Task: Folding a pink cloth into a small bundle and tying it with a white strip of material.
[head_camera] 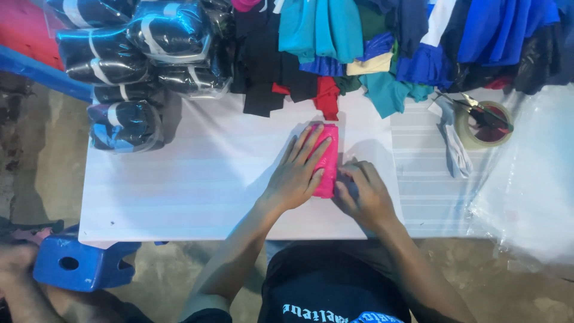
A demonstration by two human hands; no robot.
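Under my left hand [297,173] and right hand [361,192]: bright pink folded cloth bundle [328,160], plain, no print. White flat board table [197,179], faint pale stripes. Shiny clear-plastic-wrapped packs [128,66], dark navy and blue with white bands. Loose heap of cloth garments [382,42]: teal, royal blue, black, red, a cream bit. Tan round roll of tape [485,124]. Blue plastic stool [81,263]. My shirt [335,287]: black, light blue lettering.
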